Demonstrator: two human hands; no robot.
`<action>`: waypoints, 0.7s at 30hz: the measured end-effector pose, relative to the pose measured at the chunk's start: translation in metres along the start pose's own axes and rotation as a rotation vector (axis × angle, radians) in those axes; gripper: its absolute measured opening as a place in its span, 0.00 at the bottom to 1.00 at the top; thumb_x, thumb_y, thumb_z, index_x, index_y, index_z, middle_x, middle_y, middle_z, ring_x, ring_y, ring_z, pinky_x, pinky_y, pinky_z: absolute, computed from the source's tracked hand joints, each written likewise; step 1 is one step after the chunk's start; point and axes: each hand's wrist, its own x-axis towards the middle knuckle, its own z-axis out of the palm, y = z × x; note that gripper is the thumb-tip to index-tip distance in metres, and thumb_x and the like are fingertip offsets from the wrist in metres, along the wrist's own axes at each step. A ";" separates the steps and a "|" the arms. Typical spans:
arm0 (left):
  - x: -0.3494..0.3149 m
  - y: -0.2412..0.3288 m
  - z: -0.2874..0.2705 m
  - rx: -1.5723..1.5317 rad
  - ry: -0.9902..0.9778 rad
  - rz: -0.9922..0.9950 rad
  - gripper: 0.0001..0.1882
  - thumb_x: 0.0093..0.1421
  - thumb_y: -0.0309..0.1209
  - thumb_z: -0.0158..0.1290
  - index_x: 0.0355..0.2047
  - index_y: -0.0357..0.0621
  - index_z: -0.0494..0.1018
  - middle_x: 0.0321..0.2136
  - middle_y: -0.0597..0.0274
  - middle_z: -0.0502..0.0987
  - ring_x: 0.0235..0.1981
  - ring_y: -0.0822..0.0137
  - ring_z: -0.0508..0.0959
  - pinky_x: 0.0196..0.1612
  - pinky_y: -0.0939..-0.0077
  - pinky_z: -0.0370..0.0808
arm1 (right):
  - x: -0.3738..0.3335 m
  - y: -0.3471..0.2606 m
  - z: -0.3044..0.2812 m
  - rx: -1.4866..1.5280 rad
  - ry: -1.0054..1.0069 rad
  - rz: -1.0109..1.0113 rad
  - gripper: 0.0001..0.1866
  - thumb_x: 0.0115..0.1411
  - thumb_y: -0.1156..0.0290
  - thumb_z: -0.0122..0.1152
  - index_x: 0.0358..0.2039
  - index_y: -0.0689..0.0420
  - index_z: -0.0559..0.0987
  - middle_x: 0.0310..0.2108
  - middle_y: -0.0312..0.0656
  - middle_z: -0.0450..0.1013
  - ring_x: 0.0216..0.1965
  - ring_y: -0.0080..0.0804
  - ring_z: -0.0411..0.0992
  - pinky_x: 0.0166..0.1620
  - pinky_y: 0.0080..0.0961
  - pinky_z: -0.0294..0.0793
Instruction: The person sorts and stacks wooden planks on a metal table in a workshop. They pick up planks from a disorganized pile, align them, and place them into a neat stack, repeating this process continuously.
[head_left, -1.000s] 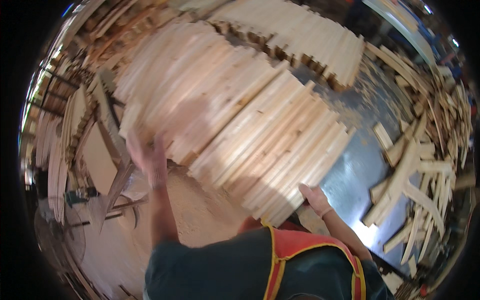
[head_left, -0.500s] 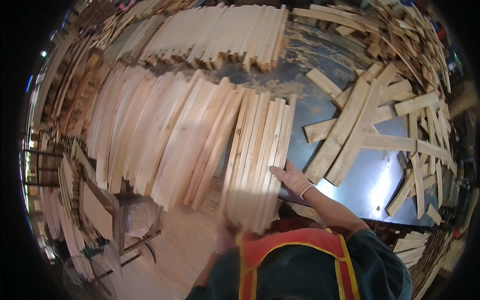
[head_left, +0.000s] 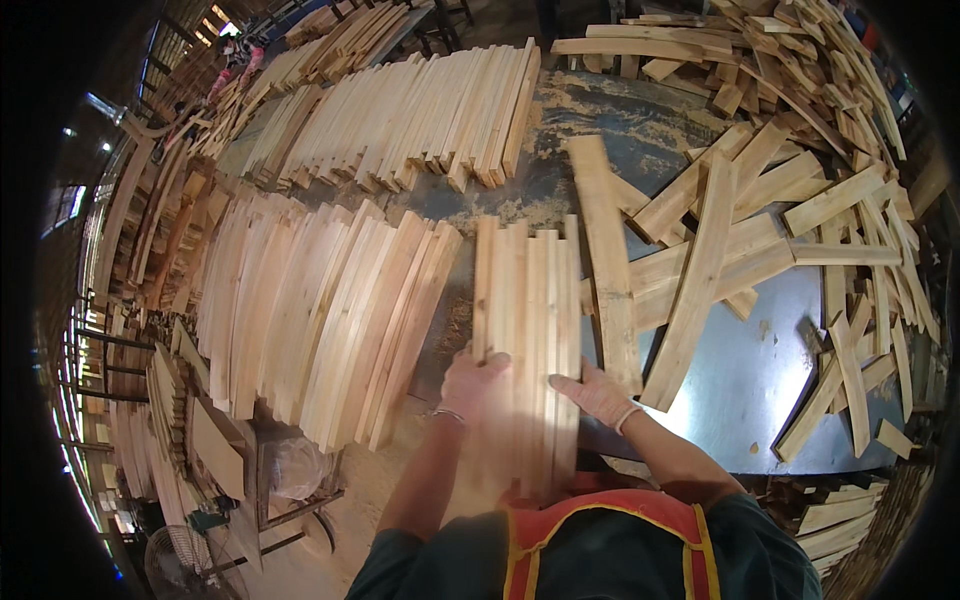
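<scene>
A bundle of several narrow pale wood strips (head_left: 525,320) lies between my hands, running lengthwise away from my body; its near end is blurred against my apron. My gloved left hand (head_left: 476,382) grips its left side, thumb on top. On its right side my gloved right hand (head_left: 597,392) presses with the thumb over the upper edge and the fingers hidden down the side. To the left stands a wide row of similar wood strips (head_left: 320,320), separated from the bundle by a gap.
Another row of strips (head_left: 410,120) lies farther back on the dark metal table (head_left: 740,400). At the right, loose boards (head_left: 700,270) cross each other in a heap, one close beside my right hand. A fan (head_left: 178,558) stands at lower left near a sawdust-covered floor (head_left: 370,490).
My left hand has come up from the bundle's near end to its left side. The bundle now stands apart from the left row, and a board lies nearer on its right.
</scene>
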 end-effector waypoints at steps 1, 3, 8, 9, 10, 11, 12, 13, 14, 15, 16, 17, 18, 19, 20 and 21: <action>-0.013 0.026 0.004 -0.016 -0.069 0.025 0.52 0.55 0.62 0.66 0.70 0.40 0.68 0.66 0.41 0.73 0.62 0.47 0.78 0.64 0.56 0.75 | -0.003 0.006 -0.011 0.000 0.020 -0.006 0.60 0.60 0.29 0.63 0.70 0.74 0.62 0.55 0.67 0.78 0.61 0.57 0.76 0.62 0.40 0.73; -0.036 0.069 0.011 -0.064 -0.215 -0.014 0.56 0.53 0.62 0.67 0.72 0.38 0.64 0.68 0.39 0.70 0.65 0.45 0.76 0.66 0.56 0.74 | -0.013 0.008 -0.039 -0.121 0.118 0.112 0.56 0.60 0.31 0.64 0.67 0.74 0.67 0.49 0.64 0.81 0.55 0.55 0.79 0.58 0.40 0.75; -0.032 0.061 0.066 -0.011 -0.124 0.051 0.60 0.54 0.61 0.67 0.75 0.35 0.57 0.70 0.38 0.67 0.68 0.43 0.72 0.68 0.57 0.71 | -0.053 -0.028 -0.086 0.102 0.056 0.191 0.47 0.60 0.47 0.75 0.65 0.74 0.71 0.54 0.54 0.80 0.54 0.40 0.77 0.59 0.33 0.75; -0.044 0.081 0.060 0.026 -0.118 0.064 0.60 0.54 0.61 0.67 0.75 0.34 0.56 0.70 0.38 0.66 0.68 0.43 0.72 0.68 0.56 0.71 | -0.043 0.004 -0.089 0.207 0.087 0.138 0.43 0.59 0.54 0.77 0.65 0.73 0.71 0.54 0.50 0.79 0.54 0.33 0.76 0.60 0.30 0.74; -0.056 0.091 0.053 0.060 -0.108 0.059 0.61 0.54 0.60 0.66 0.76 0.33 0.55 0.70 0.38 0.66 0.68 0.42 0.72 0.68 0.56 0.71 | -0.046 -0.004 -0.091 0.196 0.084 0.114 0.44 0.59 0.54 0.77 0.65 0.73 0.71 0.54 0.50 0.79 0.54 0.34 0.76 0.60 0.30 0.74; -0.058 0.096 0.048 0.071 -0.073 0.088 0.61 0.54 0.60 0.67 0.76 0.34 0.54 0.71 0.38 0.64 0.68 0.42 0.71 0.69 0.55 0.70 | -0.050 -0.014 -0.093 0.186 0.081 0.090 0.44 0.59 0.55 0.77 0.65 0.72 0.71 0.54 0.50 0.79 0.54 0.34 0.75 0.60 0.30 0.74; -0.064 0.099 0.039 0.080 -0.036 0.109 0.61 0.54 0.59 0.67 0.76 0.34 0.54 0.72 0.38 0.63 0.69 0.42 0.70 0.70 0.54 0.69 | -0.056 -0.024 -0.093 0.173 0.070 0.069 0.44 0.59 0.55 0.77 0.65 0.72 0.70 0.54 0.50 0.79 0.54 0.34 0.75 0.60 0.30 0.74; -0.063 0.108 0.028 0.091 0.005 0.147 0.61 0.54 0.58 0.67 0.76 0.34 0.53 0.72 0.38 0.62 0.70 0.42 0.69 0.71 0.53 0.68 | -0.048 -0.031 -0.099 0.106 0.044 0.103 0.43 0.59 0.57 0.77 0.65 0.71 0.70 0.54 0.49 0.79 0.55 0.35 0.75 0.61 0.31 0.74; -0.063 0.117 0.017 0.069 0.053 0.207 0.61 0.54 0.57 0.68 0.77 0.34 0.53 0.72 0.37 0.62 0.70 0.41 0.68 0.72 0.53 0.67 | -0.048 -0.040 -0.104 0.131 0.071 0.019 0.42 0.59 0.57 0.77 0.65 0.71 0.69 0.54 0.49 0.79 0.54 0.36 0.75 0.60 0.32 0.74; -0.059 0.125 0.005 0.045 0.101 0.273 0.61 0.53 0.55 0.69 0.77 0.34 0.52 0.73 0.37 0.61 0.71 0.41 0.68 0.72 0.52 0.66 | -0.055 -0.068 -0.106 0.154 0.103 -0.067 0.41 0.60 0.58 0.76 0.65 0.70 0.69 0.54 0.49 0.79 0.53 0.36 0.76 0.60 0.33 0.75; -0.056 0.137 -0.009 0.024 0.148 0.339 0.61 0.53 0.54 0.69 0.77 0.34 0.52 0.73 0.36 0.60 0.71 0.40 0.67 0.73 0.51 0.65 | -0.055 -0.093 -0.108 0.179 0.135 -0.153 0.41 0.60 0.59 0.76 0.65 0.69 0.69 0.54 0.49 0.79 0.52 0.37 0.76 0.60 0.34 0.75; -0.052 0.154 -0.025 -0.038 0.178 0.418 0.61 0.53 0.52 0.70 0.77 0.34 0.51 0.73 0.35 0.60 0.71 0.39 0.66 0.73 0.51 0.64 | -0.049 -0.115 -0.114 0.245 0.143 -0.238 0.39 0.60 0.60 0.76 0.65 0.68 0.69 0.54 0.48 0.79 0.52 0.35 0.76 0.59 0.33 0.75; -0.048 0.170 -0.045 -0.098 0.224 0.484 0.61 0.53 0.51 0.71 0.77 0.34 0.50 0.72 0.34 0.60 0.72 0.37 0.65 0.74 0.50 0.64 | -0.043 -0.139 -0.118 0.315 0.124 -0.327 0.38 0.61 0.61 0.75 0.65 0.66 0.69 0.54 0.46 0.78 0.52 0.32 0.76 0.59 0.33 0.76; -0.036 0.181 -0.061 -0.098 0.311 0.582 0.62 0.53 0.51 0.70 0.77 0.33 0.50 0.72 0.33 0.60 0.71 0.36 0.65 0.73 0.50 0.64 | -0.037 -0.170 -0.123 0.325 0.119 -0.270 0.38 0.61 0.62 0.75 0.65 0.65 0.69 0.54 0.45 0.78 0.53 0.30 0.76 0.59 0.32 0.76; -0.023 0.198 -0.078 -0.099 0.391 0.692 0.62 0.53 0.52 0.70 0.77 0.33 0.50 0.71 0.32 0.61 0.70 0.34 0.65 0.73 0.49 0.65 | -0.026 -0.195 -0.129 0.326 0.178 -0.420 0.37 0.61 0.62 0.75 0.65 0.64 0.70 0.54 0.44 0.78 0.52 0.29 0.76 0.58 0.31 0.76; -0.014 0.219 -0.098 -0.166 0.445 0.812 0.62 0.53 0.51 0.71 0.76 0.32 0.51 0.71 0.32 0.61 0.70 0.34 0.66 0.73 0.49 0.65 | -0.011 -0.221 -0.137 0.329 0.232 -0.574 0.37 0.61 0.62 0.75 0.65 0.64 0.70 0.53 0.44 0.79 0.51 0.28 0.76 0.56 0.30 0.76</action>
